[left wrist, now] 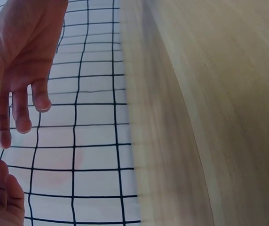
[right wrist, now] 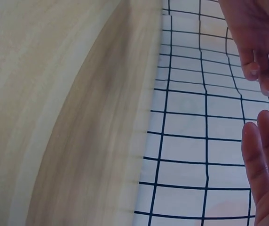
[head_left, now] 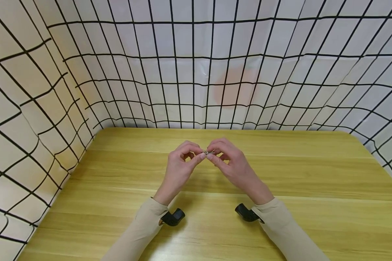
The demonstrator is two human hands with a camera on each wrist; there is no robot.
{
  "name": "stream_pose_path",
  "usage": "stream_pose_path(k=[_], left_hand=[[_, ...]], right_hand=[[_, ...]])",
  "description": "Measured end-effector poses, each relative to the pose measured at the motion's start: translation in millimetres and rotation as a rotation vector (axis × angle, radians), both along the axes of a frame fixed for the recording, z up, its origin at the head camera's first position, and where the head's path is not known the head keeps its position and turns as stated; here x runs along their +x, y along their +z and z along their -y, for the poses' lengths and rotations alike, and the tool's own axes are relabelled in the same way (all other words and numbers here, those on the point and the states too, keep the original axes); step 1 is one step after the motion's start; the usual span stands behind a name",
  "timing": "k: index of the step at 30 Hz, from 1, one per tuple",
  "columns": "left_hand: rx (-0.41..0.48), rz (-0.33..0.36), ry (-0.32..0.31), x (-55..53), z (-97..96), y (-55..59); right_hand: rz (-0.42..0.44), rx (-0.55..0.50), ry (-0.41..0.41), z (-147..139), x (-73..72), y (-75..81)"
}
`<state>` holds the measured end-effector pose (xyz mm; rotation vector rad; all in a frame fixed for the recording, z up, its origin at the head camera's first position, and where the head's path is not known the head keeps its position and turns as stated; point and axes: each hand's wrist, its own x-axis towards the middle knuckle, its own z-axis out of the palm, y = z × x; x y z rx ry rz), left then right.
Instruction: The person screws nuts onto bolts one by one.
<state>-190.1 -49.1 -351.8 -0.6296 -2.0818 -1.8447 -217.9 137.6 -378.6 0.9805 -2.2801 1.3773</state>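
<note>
A small, thin metallic piece (head_left: 208, 153) is held between both hands above the middle of the table; I cannot tell what kind of thing it is. My left hand (head_left: 179, 165) pinches its left end between thumb and index finger. From the other side my right hand (head_left: 232, 165) pinches it the same way, and a thin part points toward that hand. The left wrist view shows the right hand (left wrist: 24, 61) above and the left hand (left wrist: 3, 197) at the lower corner. In the right wrist view the piece is out of sight, beyond the right edge.
The wood-grain table (head_left: 117, 174) spreads beneath both hands. White sheeting with a black grid (head_left: 183, 69) encloses its back and sides. Dark camera mounts (head_left: 174, 217) project inward from the beige sleeves (head_left: 140, 228).
</note>
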Motion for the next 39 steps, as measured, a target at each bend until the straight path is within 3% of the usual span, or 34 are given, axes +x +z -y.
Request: stream_pose_path(k=[7, 15, 25, 39], left_hand=[[-0.003, -0.016, 0.001, 0.8, -0.2, 0.1], [-0.010, -0.024, 0.020, 1.3, -2.2, 0.5], [-0.003, -0.030, 0.030, 1.2, -1.7, 0.6], [-0.022, -0.041, 0.030, 2.7, -1.3, 1.4]], right_hand=[[0.023, -0.005, 0.000, 1.3, 0.9, -0.6], [0.093, 0.023, -0.055, 0.0, 3.9, 2.6], [-0.047, -0.030, 0.012, 1.5, 1.9, 2.7], [-0.061, 0.012, -0.034, 2.7, 3.8, 4.6]])
